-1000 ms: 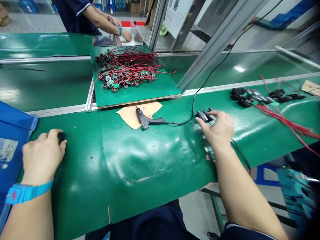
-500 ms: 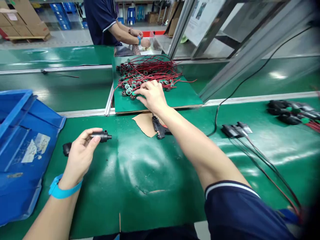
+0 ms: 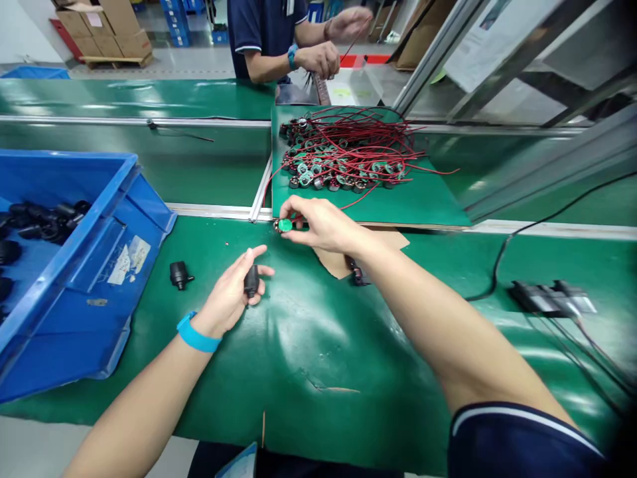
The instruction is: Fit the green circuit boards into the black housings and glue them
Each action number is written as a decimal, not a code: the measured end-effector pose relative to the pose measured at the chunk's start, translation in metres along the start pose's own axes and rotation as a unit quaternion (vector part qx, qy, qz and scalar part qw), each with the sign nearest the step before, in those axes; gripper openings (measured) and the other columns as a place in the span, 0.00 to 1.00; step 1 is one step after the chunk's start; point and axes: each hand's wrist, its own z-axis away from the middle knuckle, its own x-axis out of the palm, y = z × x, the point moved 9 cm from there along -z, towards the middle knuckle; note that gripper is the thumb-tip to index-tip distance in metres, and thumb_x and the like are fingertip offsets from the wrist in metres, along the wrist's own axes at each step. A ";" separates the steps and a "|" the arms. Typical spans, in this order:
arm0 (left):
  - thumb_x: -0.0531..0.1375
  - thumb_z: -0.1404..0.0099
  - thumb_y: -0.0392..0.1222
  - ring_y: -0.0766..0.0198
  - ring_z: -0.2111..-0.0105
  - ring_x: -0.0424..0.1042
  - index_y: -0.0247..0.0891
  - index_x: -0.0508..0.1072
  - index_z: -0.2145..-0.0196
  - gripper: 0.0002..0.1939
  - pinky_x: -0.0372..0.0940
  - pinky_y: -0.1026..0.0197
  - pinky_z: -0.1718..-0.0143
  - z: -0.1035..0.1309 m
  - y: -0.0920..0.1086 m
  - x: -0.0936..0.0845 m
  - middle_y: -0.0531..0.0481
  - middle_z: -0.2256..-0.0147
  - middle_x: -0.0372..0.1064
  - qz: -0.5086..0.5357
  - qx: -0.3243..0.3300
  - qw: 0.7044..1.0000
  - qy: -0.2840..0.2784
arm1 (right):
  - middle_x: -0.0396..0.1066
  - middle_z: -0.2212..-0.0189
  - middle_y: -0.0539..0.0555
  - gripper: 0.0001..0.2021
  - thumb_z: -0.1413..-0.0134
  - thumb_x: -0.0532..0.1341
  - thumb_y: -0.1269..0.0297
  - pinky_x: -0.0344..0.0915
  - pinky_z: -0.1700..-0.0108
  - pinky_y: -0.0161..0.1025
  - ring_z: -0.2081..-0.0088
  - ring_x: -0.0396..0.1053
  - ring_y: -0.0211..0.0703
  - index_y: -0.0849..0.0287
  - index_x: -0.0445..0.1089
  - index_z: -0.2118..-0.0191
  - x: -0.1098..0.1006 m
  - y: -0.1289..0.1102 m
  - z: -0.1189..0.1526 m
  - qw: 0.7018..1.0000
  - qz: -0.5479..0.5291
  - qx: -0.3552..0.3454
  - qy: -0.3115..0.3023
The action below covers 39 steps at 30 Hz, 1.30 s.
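My left hand (image 3: 236, 289) holds a small black housing (image 3: 251, 281) in its fingers, above the green table. Just up and to the right, my right hand (image 3: 316, 226) pinches a small round green circuit part (image 3: 285, 226) with a red wire trailing behind the hand. Another black housing (image 3: 179, 275) lies on the table left of my left hand. Beyond my right hand, a pile of round parts with red wires (image 3: 348, 156) rests on a raised green board (image 3: 308, 208).
A blue bin (image 3: 112, 219) with black parts stands at left. A glue gun (image 3: 359, 273) lies by brown cardboard (image 3: 334, 263), partly behind my right forearm. Black wired units (image 3: 550, 299) and a cable are at right. A person (image 3: 269, 40) works across the table.
My right hand has come back from the pile with a green circuit part. My left hand has turned the black housing. The view has shifted left, and the other person's hands have risen.
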 end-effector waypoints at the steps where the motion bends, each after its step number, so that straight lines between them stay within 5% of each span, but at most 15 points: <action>1: 0.61 0.33 0.63 0.72 0.78 0.65 0.39 0.71 0.47 0.28 0.54 0.71 0.84 0.000 -0.002 0.003 0.49 0.66 0.71 0.011 -0.010 1.000 -0.010 | 0.76 0.63 0.50 0.12 0.44 0.67 0.66 0.62 0.63 0.35 0.67 0.71 0.38 0.59 0.68 0.54 0.001 -0.019 0.004 0.999 -0.023 -0.027 -0.002; 7: 0.70 0.40 0.57 0.71 0.78 0.63 0.41 0.68 0.59 0.22 0.55 0.69 0.80 0.022 0.010 0.030 0.57 0.74 0.63 0.014 0.052 0.992 -0.118 | 0.77 0.59 0.58 0.13 0.37 0.62 0.66 0.69 0.59 0.41 0.58 0.75 0.48 0.61 0.68 0.48 -0.028 -0.102 0.052 0.993 0.037 -0.100 0.044; 10: 0.72 0.40 0.51 0.70 0.75 0.64 0.44 0.65 0.55 0.23 0.59 0.67 0.76 0.035 0.013 0.036 0.56 0.68 0.68 -0.009 0.093 0.988 -0.126 | 0.77 0.56 0.59 0.17 0.36 0.63 0.64 0.71 0.58 0.42 0.57 0.76 0.48 0.60 0.68 0.44 -0.052 -0.112 0.080 0.995 0.022 -0.058 0.077; 13: 0.72 0.40 0.47 0.68 0.70 0.68 0.44 0.65 0.57 0.21 0.64 0.65 0.68 0.049 0.020 0.044 0.54 0.65 0.69 -0.080 0.192 0.970 -0.127 | 0.73 0.69 0.50 0.10 0.39 0.67 0.63 0.67 0.67 0.35 0.69 0.71 0.39 0.57 0.74 0.53 -0.056 -0.102 0.104 0.988 -0.121 0.039 0.086; 19: 0.69 0.37 0.34 0.67 0.63 0.71 0.44 0.67 0.59 0.16 0.67 0.64 0.61 0.088 0.033 0.067 0.53 0.63 0.68 -0.197 0.417 0.877 -0.135 | 0.49 0.80 0.39 0.16 0.50 0.73 0.55 0.48 0.79 0.30 0.80 0.47 0.29 0.59 0.73 0.61 0.001 -0.075 0.140 0.825 -0.508 0.212 0.130; 23: 0.69 0.37 0.33 0.66 0.64 0.70 0.45 0.68 0.58 0.15 0.69 0.61 0.60 0.096 0.028 0.072 0.53 0.64 0.67 -0.230 0.449 0.852 -0.139 | 0.44 0.84 0.38 0.16 0.51 0.73 0.52 0.45 0.79 0.32 0.81 0.44 0.29 0.60 0.78 0.64 0.030 -0.080 0.148 0.779 -0.576 0.226 0.105; 31: 0.73 0.40 0.46 0.63 0.60 0.74 0.41 0.75 0.58 0.16 0.69 0.62 0.56 0.073 0.018 0.067 0.49 0.60 0.74 -0.191 0.320 0.908 -0.189 | 0.49 0.80 0.42 0.11 0.50 0.73 0.56 0.50 0.76 0.33 0.78 0.50 0.30 0.59 0.82 0.67 0.002 -0.068 0.158 0.852 -0.431 0.215 0.202; 35: 0.74 0.41 0.42 0.66 0.62 0.74 0.41 0.73 0.60 0.16 0.69 0.65 0.59 0.067 0.008 0.068 0.51 0.62 0.73 -0.156 0.242 0.935 -0.208 | 0.53 0.80 0.43 0.05 0.49 0.73 0.64 0.50 0.78 0.33 0.80 0.51 0.29 0.59 0.82 0.66 -0.009 -0.076 0.164 0.889 -0.334 0.177 0.258; 39: 0.68 0.34 0.38 0.65 0.57 0.74 0.41 0.71 0.58 0.10 0.68 0.64 0.54 0.070 0.006 0.070 0.50 0.58 0.74 -0.198 0.234 0.933 -0.189 | 0.55 0.82 0.43 0.03 0.46 0.71 0.69 0.50 0.78 0.33 0.80 0.51 0.30 0.59 0.82 0.64 -0.018 -0.092 0.168 0.917 -0.228 0.098 0.313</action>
